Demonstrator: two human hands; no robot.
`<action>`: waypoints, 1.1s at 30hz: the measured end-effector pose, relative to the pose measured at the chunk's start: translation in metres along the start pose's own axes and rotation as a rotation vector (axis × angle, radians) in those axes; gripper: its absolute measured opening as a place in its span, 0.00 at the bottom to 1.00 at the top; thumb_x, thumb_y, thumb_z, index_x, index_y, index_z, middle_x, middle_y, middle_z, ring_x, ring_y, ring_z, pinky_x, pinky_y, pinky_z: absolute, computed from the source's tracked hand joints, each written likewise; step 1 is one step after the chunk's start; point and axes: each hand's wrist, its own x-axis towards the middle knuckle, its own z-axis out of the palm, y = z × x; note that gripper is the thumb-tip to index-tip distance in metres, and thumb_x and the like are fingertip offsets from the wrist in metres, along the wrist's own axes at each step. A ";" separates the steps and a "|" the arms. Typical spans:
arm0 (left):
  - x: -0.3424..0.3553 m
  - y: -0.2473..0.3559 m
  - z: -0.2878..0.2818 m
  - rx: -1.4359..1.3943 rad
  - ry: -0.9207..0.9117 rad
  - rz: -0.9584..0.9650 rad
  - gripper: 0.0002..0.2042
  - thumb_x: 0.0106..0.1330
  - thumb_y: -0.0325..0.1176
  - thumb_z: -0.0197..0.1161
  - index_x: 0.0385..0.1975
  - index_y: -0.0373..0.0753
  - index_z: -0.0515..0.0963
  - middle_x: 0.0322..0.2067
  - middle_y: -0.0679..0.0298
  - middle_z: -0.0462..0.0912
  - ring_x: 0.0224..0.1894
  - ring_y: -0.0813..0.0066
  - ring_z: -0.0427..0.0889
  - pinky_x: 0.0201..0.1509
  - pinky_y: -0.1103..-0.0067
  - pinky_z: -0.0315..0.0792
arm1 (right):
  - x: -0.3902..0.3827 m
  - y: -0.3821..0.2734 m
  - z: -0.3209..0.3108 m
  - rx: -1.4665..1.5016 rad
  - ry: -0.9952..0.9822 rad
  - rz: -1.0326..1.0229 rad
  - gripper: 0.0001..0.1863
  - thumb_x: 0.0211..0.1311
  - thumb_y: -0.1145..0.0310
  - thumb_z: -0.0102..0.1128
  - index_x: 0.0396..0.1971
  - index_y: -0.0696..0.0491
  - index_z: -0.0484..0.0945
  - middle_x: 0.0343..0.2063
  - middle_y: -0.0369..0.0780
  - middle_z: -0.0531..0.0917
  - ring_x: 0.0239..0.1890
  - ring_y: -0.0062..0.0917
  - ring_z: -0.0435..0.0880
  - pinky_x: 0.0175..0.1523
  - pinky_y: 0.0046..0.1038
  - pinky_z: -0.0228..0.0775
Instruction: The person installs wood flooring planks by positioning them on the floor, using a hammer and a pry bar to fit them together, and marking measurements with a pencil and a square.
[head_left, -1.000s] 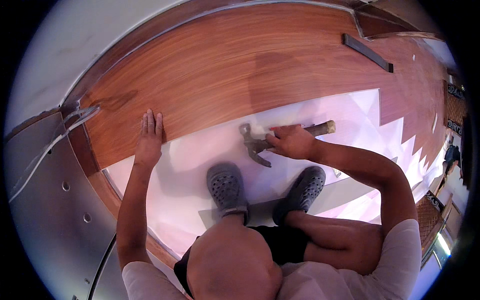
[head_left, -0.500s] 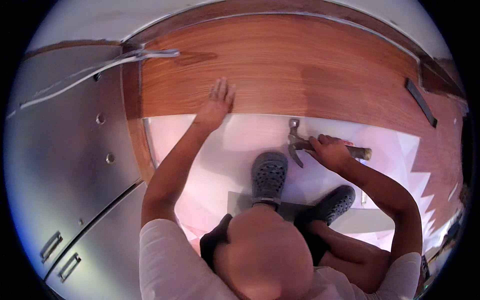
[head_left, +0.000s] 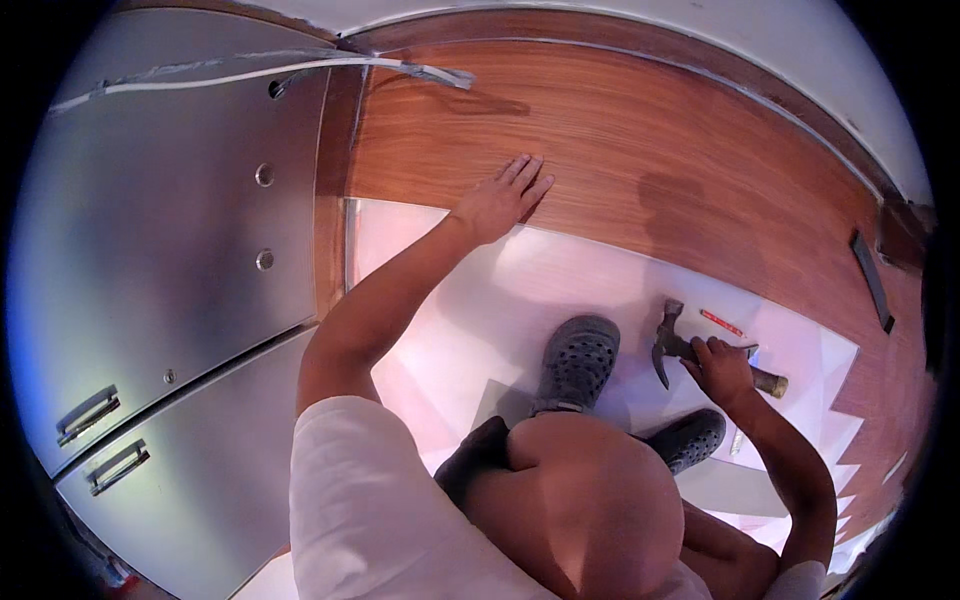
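Observation:
My left hand [head_left: 500,200] lies with fingers spread on a wood-grain floor plank [head_left: 600,120], near its edge beside the white, pinkish sheet [head_left: 450,280]. My right hand [head_left: 722,372] grips the handle of a claw hammer [head_left: 670,318] low over that sheet. Just beyond the hammer's head lies a red pencil-like stick [head_left: 720,322]. My feet in grey perforated clogs [head_left: 575,360] are on the sheet below the hammer.
At the left are metal doors [head_left: 170,220] with handles and round holes. A white cable [head_left: 210,82] runs above them onto the planks. A dark flat bar [head_left: 870,280] lies at the right, near stepped plank ends [head_left: 880,390]. A wall [head_left: 780,40] borders the far side.
The view has swung left, showing more of the metal doors. My left hand stays spread on the plank, and my right hand still holds the hammer, now with the red stick uncovered beside it.

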 end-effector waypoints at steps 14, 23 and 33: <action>-0.036 -0.042 0.064 -0.288 0.201 -0.294 0.44 0.54 0.35 0.72 0.73 0.40 0.59 0.74 0.48 0.55 0.76 0.47 0.54 0.80 0.63 0.49 | -0.023 0.026 0.030 0.024 -0.105 -0.025 0.19 0.65 0.55 0.60 0.47 0.54 0.74 0.32 0.47 0.80 0.37 0.45 0.83 0.38 0.46 0.77; -0.014 -0.016 0.012 -0.375 0.173 -0.281 0.41 0.59 0.38 0.72 0.72 0.33 0.60 0.76 0.46 0.50 0.77 0.47 0.50 0.79 0.61 0.48 | -0.009 0.036 0.032 0.125 0.155 -0.268 0.15 0.62 0.57 0.62 0.38 0.53 0.76 0.34 0.44 0.77 0.40 0.39 0.79 0.45 0.40 0.75; 0.177 0.112 0.002 -0.310 0.488 -0.128 0.31 0.69 0.39 0.61 0.68 0.31 0.65 0.72 0.46 0.61 0.75 0.45 0.56 0.80 0.59 0.47 | -0.036 0.255 -0.029 -0.068 0.579 0.437 0.13 0.66 0.68 0.54 0.47 0.54 0.79 0.40 0.47 0.82 0.46 0.44 0.80 0.55 0.42 0.73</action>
